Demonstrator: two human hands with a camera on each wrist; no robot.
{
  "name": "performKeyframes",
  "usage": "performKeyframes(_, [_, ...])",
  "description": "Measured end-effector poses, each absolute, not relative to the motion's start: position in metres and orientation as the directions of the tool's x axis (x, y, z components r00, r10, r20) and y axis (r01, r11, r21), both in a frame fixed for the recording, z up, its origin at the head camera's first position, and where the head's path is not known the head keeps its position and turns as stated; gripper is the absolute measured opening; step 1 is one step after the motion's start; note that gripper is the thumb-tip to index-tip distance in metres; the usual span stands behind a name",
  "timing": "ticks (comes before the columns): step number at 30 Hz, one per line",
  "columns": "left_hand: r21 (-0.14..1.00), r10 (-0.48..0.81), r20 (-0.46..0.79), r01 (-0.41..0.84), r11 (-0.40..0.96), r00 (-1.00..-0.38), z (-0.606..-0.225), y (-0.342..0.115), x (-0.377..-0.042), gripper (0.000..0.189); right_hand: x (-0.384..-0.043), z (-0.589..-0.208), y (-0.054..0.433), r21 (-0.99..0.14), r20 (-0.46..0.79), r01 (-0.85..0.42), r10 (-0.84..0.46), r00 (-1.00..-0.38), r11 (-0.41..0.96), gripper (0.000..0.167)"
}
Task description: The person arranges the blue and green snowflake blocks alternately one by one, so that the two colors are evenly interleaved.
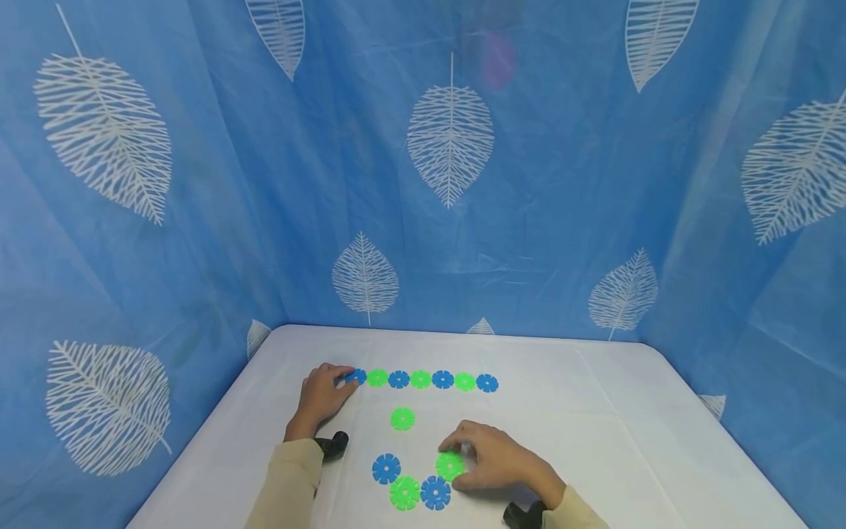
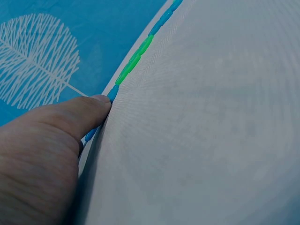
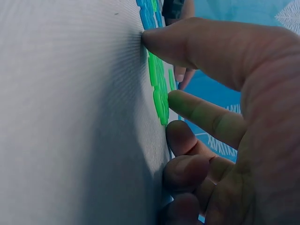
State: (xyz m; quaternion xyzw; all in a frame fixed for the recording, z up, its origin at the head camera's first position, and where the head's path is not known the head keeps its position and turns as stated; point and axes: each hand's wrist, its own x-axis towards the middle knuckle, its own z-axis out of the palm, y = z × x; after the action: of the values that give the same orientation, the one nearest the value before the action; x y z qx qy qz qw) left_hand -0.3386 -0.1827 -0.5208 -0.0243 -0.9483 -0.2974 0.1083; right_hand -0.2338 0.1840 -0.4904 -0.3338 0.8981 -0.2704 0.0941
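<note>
- Pinching a flat blue notched-rim plastic disc (image 1: 358, 377) between thumb and finger of the left hand (image 1: 322, 394); sitting at the 9 o'clock end of the far row (image 1: 421, 379), probably held there to square up the line.
- Pinching a flat bright-green notched-rim plastic disc (image 1: 450, 466) by its edge with thumb and forefinger of the right hand (image 1: 496, 459); reaching in from 3 o'clock, likely leaving its neighbours undisturbed.
- Forming the 2 o'clock end of a near arc opening toward 12, with an upper blue disc (image 1: 386, 469) at 10, a lower green disc (image 1: 405, 493) at 7 and a lower blue disc (image 1: 435, 492) at 5.
- Alternating blue and green in row and arc, apparently for pattern. Not showing whether linked or just touching.
- Lying alone at the arc's 11 o'clock, below the row: a lone green disc (image 1: 402, 419).
- Looking thin, slotted all round, pale-centred; seemingly lying flat on the white cloth-covered table (image 1: 595, 419).
</note>
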Motion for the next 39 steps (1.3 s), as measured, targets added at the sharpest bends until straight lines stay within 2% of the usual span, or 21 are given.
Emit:
performKeyframes(15, [0.563,-0.018,0.23,0.118,0.818,-0.973,-0.5168,-0.1809,-0.336,0.038,-0.2371,-0.4942,0.1879,-0.573,0.049,-0.564,-0.662,-0.748,0.595,0.043])
performKeyframes(26, [0.553,-0.013,0.24,0.125,0.824,-0.971,-0.5196,-0.1812,-0.3365,0.038,-0.2344,-0.4904,0.1858,-0.617,0.026,-0.522,-0.647,-0.762,0.589,0.043])
performKeyframes(39, [0.557,-0.022,0.239,0.118,0.822,-0.971,-0.5225,-0.1816,-0.3365,0.039,-0.2354,-0.495,0.1866,-0.6,0.044,-0.54,-0.65,-0.759,0.59,0.043])
